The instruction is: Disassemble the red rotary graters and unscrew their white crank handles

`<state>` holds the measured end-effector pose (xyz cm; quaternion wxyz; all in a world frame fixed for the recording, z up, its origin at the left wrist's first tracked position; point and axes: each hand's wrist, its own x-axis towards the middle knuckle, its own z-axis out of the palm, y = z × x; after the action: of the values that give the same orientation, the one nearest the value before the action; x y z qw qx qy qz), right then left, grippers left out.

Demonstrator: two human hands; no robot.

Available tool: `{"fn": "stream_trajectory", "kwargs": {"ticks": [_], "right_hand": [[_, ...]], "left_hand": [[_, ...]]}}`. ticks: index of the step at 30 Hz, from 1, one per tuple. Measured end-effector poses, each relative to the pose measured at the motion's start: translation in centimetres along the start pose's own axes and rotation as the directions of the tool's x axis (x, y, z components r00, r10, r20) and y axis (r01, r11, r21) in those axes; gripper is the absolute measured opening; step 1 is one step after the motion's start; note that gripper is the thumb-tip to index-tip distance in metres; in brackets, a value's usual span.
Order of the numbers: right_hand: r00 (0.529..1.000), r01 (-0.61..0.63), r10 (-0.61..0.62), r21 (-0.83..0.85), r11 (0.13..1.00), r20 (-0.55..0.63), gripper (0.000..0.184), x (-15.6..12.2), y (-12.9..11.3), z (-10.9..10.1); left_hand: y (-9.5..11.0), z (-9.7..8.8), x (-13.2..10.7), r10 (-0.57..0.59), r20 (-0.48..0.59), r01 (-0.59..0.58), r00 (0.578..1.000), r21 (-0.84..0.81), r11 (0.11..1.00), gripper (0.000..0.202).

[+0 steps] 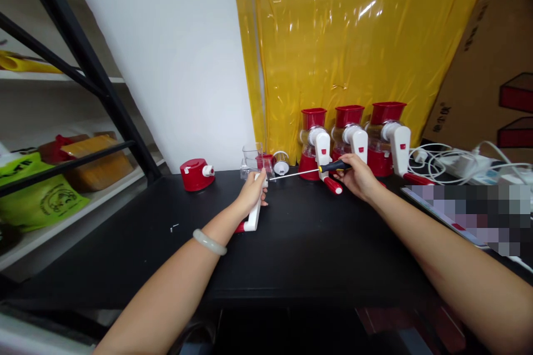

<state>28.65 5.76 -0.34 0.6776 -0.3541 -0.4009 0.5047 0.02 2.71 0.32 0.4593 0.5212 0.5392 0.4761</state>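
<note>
My left hand [252, 191] is closed around a white crank handle [254, 215] with a red grip at its lower end. In my right hand [358, 177] is a screwdriver [333, 166] with a dark blue and yellow handle. Its long shaft points left, and the tip meets the top of the crank handle beside my left thumb. Just behind my left hand stands a clear plastic housing [252, 160], partly hidden. A metal grater drum [281, 163] lies to its right. A red base [197, 175] with a white knob sits farther left.
Three red-and-white rotary graters [314, 144] stand in a row at the back right. White cables [445, 161] and a tablet-like device [441, 213] lie on the right. Small white bits [174, 227] lie on the black table [308, 255]. A shelf rack [100, 194] borders the left.
</note>
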Motion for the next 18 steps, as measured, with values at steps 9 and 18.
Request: {"fn": "stream_trajectory", "kwargs": {"ticks": [9, 18], "right_hand": [[1.000, -0.006, 0.010, -0.172, 0.985, 0.018, 0.034, -0.31, 0.08, -0.23], [0.999, -0.033, 0.033, -0.008, 0.999, 0.006, 0.018, -0.22, -0.41, 0.30]], "left_hand": [[-0.05, -0.05, 0.22, 0.002, -0.010, -0.002, 1.000, -0.010, 1.000, 0.036], [-0.05, 0.01, 0.33, -0.003, -0.015, 0.002, 1.000, -0.011, 1.000, 0.037]]}}
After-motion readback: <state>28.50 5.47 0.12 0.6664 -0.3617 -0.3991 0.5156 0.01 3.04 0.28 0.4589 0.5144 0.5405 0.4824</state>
